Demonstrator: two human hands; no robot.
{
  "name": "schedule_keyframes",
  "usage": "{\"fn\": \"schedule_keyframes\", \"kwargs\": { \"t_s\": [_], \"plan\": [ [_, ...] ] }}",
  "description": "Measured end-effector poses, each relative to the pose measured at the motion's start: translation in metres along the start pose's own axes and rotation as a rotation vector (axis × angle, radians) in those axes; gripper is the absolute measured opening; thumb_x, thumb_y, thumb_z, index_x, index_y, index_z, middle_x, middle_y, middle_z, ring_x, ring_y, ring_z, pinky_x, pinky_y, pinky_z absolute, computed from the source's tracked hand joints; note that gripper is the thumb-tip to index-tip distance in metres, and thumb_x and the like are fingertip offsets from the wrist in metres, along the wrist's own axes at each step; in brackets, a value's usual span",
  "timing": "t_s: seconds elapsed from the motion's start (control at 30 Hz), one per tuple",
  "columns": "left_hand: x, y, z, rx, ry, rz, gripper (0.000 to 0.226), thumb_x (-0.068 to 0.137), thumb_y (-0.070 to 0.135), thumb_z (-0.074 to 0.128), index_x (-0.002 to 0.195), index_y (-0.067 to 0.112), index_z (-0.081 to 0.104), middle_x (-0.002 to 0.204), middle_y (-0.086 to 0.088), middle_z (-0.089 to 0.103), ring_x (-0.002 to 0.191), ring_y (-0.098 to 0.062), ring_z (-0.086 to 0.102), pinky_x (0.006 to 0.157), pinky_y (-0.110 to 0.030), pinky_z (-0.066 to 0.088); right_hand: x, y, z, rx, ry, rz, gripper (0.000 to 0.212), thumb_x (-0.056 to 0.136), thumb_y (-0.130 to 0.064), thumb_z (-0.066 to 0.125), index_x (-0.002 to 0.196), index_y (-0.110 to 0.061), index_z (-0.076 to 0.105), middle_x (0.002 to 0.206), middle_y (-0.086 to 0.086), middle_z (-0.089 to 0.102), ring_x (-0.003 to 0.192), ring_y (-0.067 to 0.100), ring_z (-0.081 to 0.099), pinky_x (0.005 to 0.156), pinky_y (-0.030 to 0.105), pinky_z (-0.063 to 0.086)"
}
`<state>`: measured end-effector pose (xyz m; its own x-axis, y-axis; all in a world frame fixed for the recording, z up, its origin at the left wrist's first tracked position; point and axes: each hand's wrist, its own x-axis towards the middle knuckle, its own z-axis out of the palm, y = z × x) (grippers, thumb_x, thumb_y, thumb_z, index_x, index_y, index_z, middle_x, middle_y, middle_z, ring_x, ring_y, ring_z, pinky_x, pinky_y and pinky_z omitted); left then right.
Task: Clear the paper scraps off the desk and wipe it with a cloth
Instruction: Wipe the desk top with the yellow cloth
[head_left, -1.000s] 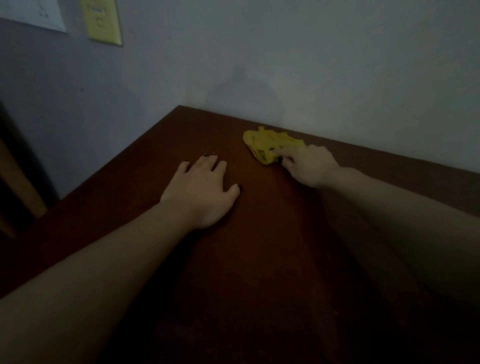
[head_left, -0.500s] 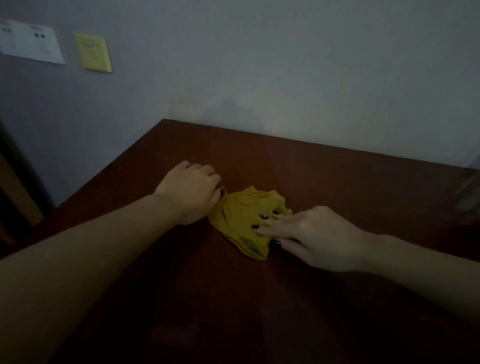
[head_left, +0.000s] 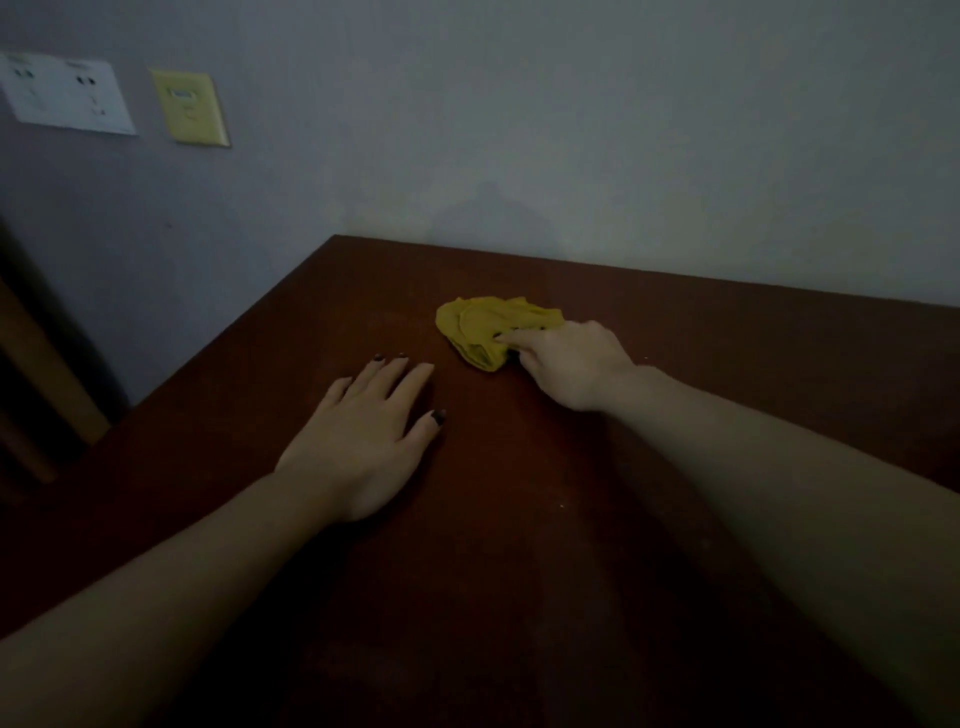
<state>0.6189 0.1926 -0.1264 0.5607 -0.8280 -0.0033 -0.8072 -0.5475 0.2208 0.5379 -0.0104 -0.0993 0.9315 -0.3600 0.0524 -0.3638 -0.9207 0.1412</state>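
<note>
My right hand (head_left: 571, 364) presses the crumpled mustard-yellow cloth (head_left: 478, 325) with a straight forefinger, near the dark brown wooden desk's (head_left: 519, 597) far edge. My left hand (head_left: 358, 441) lies flat and spread, nearer me, not touching the cloth.

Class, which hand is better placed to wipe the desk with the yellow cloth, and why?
Right. The right hand touches the yellow cloth, with its index finger lying on it. The left hand rests flat on the bare desk, apart from the cloth.
</note>
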Motion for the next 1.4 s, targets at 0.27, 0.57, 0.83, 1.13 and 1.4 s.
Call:
{"fn": "schedule_keyframes", "kwargs": {
  "t_s": [0.27, 0.57, 0.83, 1.13, 1.4],
  "plan": [
    [0.002, 0.000, -0.001, 0.037, -0.009, -0.013, 0.058, 0.099, 0.051, 0.017, 0.151, 0.028, 0.005, 0.160, 0.003, 0.001, 0.146, -0.013, -0.003, 0.119, -0.035, 0.002, -0.022, -0.010, 0.010, 0.102, 0.006, 0.005, 0.042, 0.100, -0.033, 0.029, 0.141, -0.037, 0.033, 0.144, -0.002, 0.043, 0.126, 0.028, 0.046, 0.097, 0.044, 0.041],
    [-0.001, 0.000, 0.002, 0.081, -0.035, -0.015, 0.063, 0.096, 0.056, 0.008, 0.151, 0.027, 0.000, 0.159, 0.002, -0.007, 0.146, -0.014, -0.007, 0.117, -0.035, 0.000, -0.155, -0.040, -0.008, 0.203, 0.023, -0.223, 0.048, 0.094, -0.046, 0.029, 0.141, -0.037, 0.035, 0.148, -0.010, 0.035, 0.137, 0.010, 0.031, 0.109, 0.032, 0.035],
    [0.002, -0.003, 0.004, 0.061, -0.001, -0.007, 0.064, 0.095, 0.059, 0.009, 0.151, 0.029, 0.004, 0.160, 0.003, -0.002, 0.146, -0.013, -0.004, 0.117, -0.036, 0.002, -0.129, -0.032, -0.012, 0.151, 0.003, -0.258, 0.042, 0.099, -0.035, 0.034, 0.141, -0.041, 0.032, 0.151, -0.013, 0.027, 0.138, 0.007, 0.025, 0.109, 0.034, 0.034],
    [0.005, -0.004, 0.001, 0.053, -0.016, -0.006, 0.062, 0.096, 0.057, 0.012, 0.151, 0.030, 0.005, 0.160, 0.004, -0.001, 0.146, -0.012, -0.003, 0.117, -0.035, 0.001, -0.028, -0.016, -0.007, 0.079, -0.050, 0.012, 0.039, 0.101, -0.030, 0.028, 0.138, -0.035, 0.038, 0.139, 0.010, 0.047, 0.118, 0.037, 0.049, 0.092, 0.044, 0.041],
    [0.004, -0.003, -0.001, 0.026, -0.011, -0.010, 0.058, 0.098, 0.053, 0.014, 0.151, 0.030, 0.008, 0.160, 0.004, 0.002, 0.146, -0.013, -0.001, 0.117, -0.035, 0.002, -0.031, -0.026, -0.009, 0.068, -0.061, -0.009, 0.038, 0.098, -0.021, 0.033, 0.133, -0.030, 0.044, 0.130, 0.010, 0.053, 0.111, 0.034, 0.052, 0.083, 0.038, 0.042]
  ]
}}
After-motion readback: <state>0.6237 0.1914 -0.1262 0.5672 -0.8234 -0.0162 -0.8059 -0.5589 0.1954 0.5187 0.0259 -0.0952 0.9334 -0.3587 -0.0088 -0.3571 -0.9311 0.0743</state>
